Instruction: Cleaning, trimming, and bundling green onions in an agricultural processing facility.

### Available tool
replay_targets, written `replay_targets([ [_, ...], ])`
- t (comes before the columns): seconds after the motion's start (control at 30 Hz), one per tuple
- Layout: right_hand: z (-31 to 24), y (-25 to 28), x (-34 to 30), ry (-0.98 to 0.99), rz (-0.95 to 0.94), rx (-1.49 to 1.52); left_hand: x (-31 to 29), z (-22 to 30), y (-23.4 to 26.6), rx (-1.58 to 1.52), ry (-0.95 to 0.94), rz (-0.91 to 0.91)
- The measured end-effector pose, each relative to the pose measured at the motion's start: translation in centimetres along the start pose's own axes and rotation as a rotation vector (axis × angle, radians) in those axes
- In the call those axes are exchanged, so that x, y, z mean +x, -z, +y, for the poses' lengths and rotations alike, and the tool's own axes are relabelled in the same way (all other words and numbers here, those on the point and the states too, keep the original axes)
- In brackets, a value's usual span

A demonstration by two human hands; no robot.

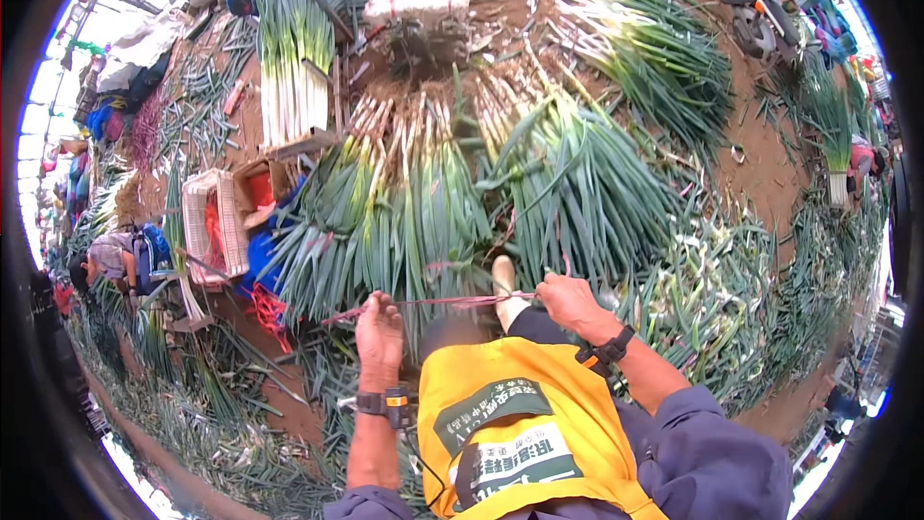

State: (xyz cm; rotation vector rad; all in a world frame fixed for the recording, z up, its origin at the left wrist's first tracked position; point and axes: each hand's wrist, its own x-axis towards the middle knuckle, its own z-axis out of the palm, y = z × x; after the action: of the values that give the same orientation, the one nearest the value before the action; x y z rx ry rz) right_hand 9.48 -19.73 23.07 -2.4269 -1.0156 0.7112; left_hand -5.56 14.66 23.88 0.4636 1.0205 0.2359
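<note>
A thin pink plastic string (pixel 452 301) stretches in front of my body from one hand to the other. My left hand (pixel 380 329) pinches it near its left end, where a loose tail sticks out past the fingers. My right hand (pixel 570 302) is closed on the other end, with a short piece rising above it. Just beyond the string lie two big fanned heaps of long green onions, a left heap (pixel 399 197) and a right heap (pixel 597 193). Their leaves point toward me and their pale roots point away. One of my feet (pixel 503 279) shows between them.
A tied upright bundle of green onions (pixel 292 87) rests on a small stand at far left. A white plastic basket (pixel 195 231) sits left. More onions (pixel 664 67) lie at far right. Cut leaves (pixel 712 279) litter the ground. A bent-over person (pixel 115 260) is at far left.
</note>
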Motion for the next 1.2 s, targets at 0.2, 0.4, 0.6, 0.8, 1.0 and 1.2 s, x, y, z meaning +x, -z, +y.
replay_targets([
  [0.2, 2.7, 8.3, 2.7, -0.234, 0.213, 0.261, 1.8, 6.0, -8.3, 0.178, -0.165, 0.053],
  [0.4, 5.8, 8.6, 4.5, -0.255, 0.189, 0.503, 7.2, 7.6, -8.8, 0.341, -0.148, 0.079],
  [0.6, 4.1, 12.1, 10.4, -0.507, -0.009, 1.126, 14.5, 6.4, -8.6, 0.437, 0.002, 0.136],
  [0.8, 6.3, 15.5, 20.6, -0.597, -0.099, 1.277, 18.3, 6.6, -10.3, 0.457, 0.108, 0.166],
  [1.0, 9.9, 29.0, 33.3, -0.483, 0.029, 1.262, 23.9, 10.3, -13.6, 0.363, 0.08, 0.121],
  [1.2, 12.7, 41.0, 42.4, -0.384, 0.14, 1.268, 26.5, 13.9, -22.7, 0.38, -0.006, 0.076],
])
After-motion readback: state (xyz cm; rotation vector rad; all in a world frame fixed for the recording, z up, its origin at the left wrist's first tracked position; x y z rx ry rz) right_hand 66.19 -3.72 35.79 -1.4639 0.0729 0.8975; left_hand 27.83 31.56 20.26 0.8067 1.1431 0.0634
